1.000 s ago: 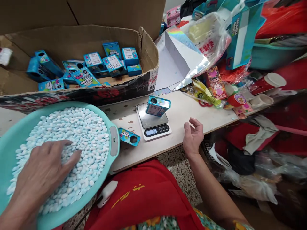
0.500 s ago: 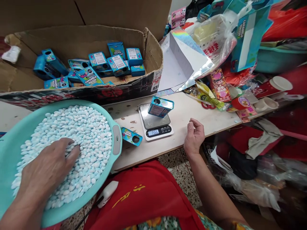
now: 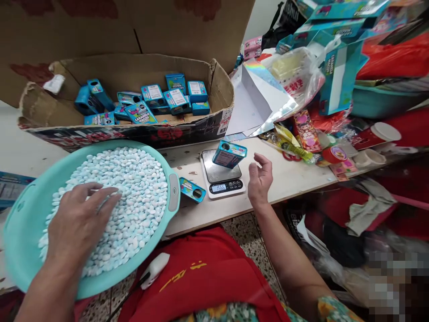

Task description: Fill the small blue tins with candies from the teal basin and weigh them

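Observation:
My left hand (image 3: pixel 78 219) is over the turquoise basin (image 3: pixel 156 264), low above a heap of small white and pale-blue candies (image 3: pixel 140 219). Its thumb and forefinger tips come together at the candies; whatever is between them is too small to make out. On a small digital scale (image 3: pixel 226 187) stands a blue candy box (image 3: pixel 230 154), tilted, with a round hole in its end. The scale's display is lit. Right of the scale, my right hand (image 3: pixel 259 181) is empty, its fingers loosely curved and apart from the thumb. Another blue box (image 3: pixel 192 190) lies between basin and scale.
Behind the basin, a cardboard carton (image 3: pixel 134 136) holds several blue boxes (image 3: pixel 176 99). White and shiny sheets (image 3: pixel 251 100) lie beside it. Wrapped sweets (image 3: pixel 306 129), bags and paper cups (image 3: pixel 368 158) crowd the table's right side. A white corded device (image 3: pixel 154 270) rests at my red apron (image 3: pixel 204 277).
My left hand has lifted slightly, its fingertips rising out of the candies. My right hand has moved left, closer to the scale. The whole view has shifted slightly.

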Motion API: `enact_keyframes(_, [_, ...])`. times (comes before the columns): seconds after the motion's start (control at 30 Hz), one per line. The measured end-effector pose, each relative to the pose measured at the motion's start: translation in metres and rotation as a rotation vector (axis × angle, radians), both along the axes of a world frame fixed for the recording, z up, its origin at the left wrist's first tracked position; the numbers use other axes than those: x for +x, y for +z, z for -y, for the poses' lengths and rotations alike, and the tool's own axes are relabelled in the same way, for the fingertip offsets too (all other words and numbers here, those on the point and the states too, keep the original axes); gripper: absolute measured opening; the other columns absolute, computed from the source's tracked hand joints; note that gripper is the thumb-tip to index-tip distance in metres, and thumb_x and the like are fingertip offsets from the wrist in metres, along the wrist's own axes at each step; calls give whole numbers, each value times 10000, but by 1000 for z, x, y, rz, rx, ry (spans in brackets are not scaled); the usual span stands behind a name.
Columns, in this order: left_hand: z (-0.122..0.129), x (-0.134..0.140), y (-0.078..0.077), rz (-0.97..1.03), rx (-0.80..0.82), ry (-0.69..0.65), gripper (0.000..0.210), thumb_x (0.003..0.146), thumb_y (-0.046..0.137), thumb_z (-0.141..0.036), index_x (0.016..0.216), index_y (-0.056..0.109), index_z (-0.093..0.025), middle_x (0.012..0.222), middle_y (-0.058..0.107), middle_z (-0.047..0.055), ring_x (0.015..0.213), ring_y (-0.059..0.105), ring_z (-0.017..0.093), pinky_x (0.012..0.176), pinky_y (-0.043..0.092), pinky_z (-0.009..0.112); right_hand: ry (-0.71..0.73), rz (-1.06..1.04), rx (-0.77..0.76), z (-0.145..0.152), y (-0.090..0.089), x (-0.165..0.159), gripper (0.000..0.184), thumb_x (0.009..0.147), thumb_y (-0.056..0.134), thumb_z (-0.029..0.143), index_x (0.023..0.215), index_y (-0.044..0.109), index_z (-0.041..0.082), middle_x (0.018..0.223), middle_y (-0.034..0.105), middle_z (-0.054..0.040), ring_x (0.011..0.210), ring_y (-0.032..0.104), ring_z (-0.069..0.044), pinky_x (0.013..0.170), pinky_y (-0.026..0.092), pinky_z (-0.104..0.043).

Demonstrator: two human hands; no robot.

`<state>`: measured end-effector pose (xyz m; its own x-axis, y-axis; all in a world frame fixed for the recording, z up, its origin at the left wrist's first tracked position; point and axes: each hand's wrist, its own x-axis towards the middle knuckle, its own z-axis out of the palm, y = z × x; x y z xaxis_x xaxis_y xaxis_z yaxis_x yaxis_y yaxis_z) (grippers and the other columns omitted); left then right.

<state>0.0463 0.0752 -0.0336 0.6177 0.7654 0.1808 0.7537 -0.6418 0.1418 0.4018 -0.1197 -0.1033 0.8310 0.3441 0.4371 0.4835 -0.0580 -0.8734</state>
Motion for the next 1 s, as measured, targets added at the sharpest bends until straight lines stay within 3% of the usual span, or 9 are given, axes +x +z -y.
enact_keyframes(0.13, [0,-2,-3,-15,134,-55,369,917,384,-428,1062,630,-194,1048,577,97,1029,516,253,943,418,404,121,-43,-67,-20,5,4,643,696,743,405,1249,469,222,1250,544,-94,1140,519,-242,942,441,-403])
enact_keyframes(0.3, [10,0,7,196,41,-29,404,886,451,-431,1171,564,-168,1132,584,126,1132,497,277,1014,361,443,287,-113,-129,-42,27,1,399,683,747,394,988,602,179,890,655,-32,814,608,-200,795,488,-362])
enact_keyframes(0.4, [19,5,25,476,-306,86,397,835,527,-477,1117,602,-206,1170,598,92,1134,520,264,1012,373,430,369,28,-137,-51,67,-18,368,679,763,377,969,631,193,879,664,-24,810,606,-205,800,480,-365])
enact_keyframes(0.53, [24,31,52,1151,-987,244,503,843,508,-518,1230,533,-198,1250,573,116,1119,560,248,948,446,401,553,292,-60,-75,117,-59,335,736,737,332,1038,633,231,1015,658,-39,939,607,-230,868,463,-374])
enact_keyframes(0.6, [19,51,59,1429,-1242,308,503,877,457,-511,1259,498,-187,1278,549,136,1103,575,229,931,464,379,670,396,-84,-96,126,-79,309,761,718,319,1048,631,243,1036,661,-41,966,608,-237,868,460,-374])
enact_keyframes(0.7, [9,73,61,1622,-1435,437,434,903,440,-448,1224,510,-164,1244,555,149,973,622,190,872,496,345,773,501,-164,-127,121,-101,291,771,710,304,1045,632,247,1024,674,-37,959,618,-245,849,454,-378])
enact_keyframes(0.8, [3,76,57,1696,-1445,411,344,910,446,-352,1132,558,-114,1149,597,151,880,633,164,864,498,328,760,545,-182,-142,115,-109,302,766,718,283,1052,627,246,1036,676,-34,962,620,-244,865,435,-381])
enact_keyframes(0.87, [3,67,56,1610,-1376,352,307,898,466,-320,1089,588,-114,1151,604,147,947,623,182,917,473,351,752,537,-174,-142,116,-108,297,765,719,276,1047,629,247,1049,675,-30,978,616,-243,877,429,-380])
enact_keyframes(1.0, [7,46,63,1156,-885,174,392,819,589,-299,1199,576,-203,1337,520,101,1260,443,253,1060,338,434,786,340,-129,-131,126,-111,306,762,721,318,1046,639,237,1053,670,-33,979,617,-243,881,459,-381])
